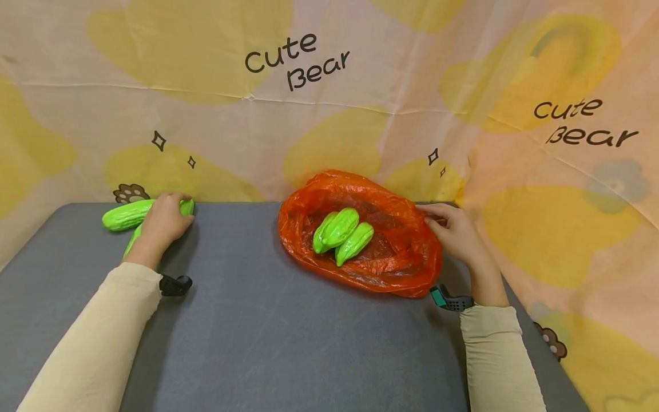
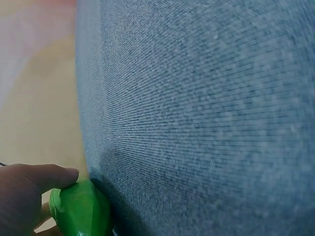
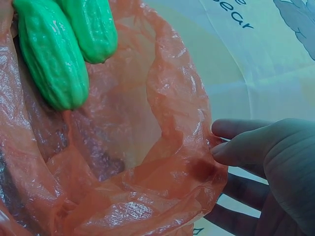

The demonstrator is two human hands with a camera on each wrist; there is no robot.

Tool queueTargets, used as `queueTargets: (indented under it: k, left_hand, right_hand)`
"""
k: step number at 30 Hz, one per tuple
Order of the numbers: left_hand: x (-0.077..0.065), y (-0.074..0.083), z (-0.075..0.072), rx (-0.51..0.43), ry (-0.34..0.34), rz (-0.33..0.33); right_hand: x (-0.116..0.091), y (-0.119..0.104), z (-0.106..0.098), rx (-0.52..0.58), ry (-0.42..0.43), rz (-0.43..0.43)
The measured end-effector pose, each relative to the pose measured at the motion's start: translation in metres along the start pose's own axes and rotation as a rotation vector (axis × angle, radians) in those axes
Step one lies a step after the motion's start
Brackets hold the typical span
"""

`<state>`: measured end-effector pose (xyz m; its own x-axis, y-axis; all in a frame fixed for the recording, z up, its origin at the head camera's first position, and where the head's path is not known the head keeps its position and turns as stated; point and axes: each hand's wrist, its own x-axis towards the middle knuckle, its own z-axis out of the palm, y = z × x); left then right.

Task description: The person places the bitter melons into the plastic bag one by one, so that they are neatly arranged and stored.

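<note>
Three green bitter melons (image 1: 340,230) lie inside the red plastic bag (image 1: 412,246); I note the right hand (image 1: 455,232) pinching its rim. The left hand (image 1: 165,222), fingers curled, grips a fourth melon (image 2: 81,209) on the grey table (image 1: 288,343), a fifth melon (image 1: 123,216) beside it.

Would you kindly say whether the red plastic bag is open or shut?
Open: the red plastic bag gapes wide, with green, ridged gourds visible inside and the right hand pinching it.
</note>
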<state>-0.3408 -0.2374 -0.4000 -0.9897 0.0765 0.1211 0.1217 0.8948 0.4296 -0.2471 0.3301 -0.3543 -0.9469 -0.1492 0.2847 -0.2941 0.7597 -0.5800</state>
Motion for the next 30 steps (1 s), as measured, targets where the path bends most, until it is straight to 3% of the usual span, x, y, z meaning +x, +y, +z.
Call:
queueTargets:
  k: [10, 16, 22, 30]
  left_hand:
    - [0.001, 0.000, -0.003, -0.016, 0.014, 0.030]
    - [-0.001, 0.008, -0.001, -0.066, 0.077, 0.064]
    - [-0.001, 0.032, -0.002, -0.139, 0.137, 0.106]
    - [-0.003, 0.072, -0.008, -0.165, 0.134, 0.157]
  right_hand:
    - [-0.001, -0.003, -0.001, 0.012, 0.006, -0.003]
    - [-0.001, -0.003, -0.001, 0.028, 0.019, -0.020]
    - [0.000, -0.002, -0.002, 0.027, 0.020, -0.025]
    - [-0.001, -0.002, -0.002, 0.025, 0.022, -0.018]
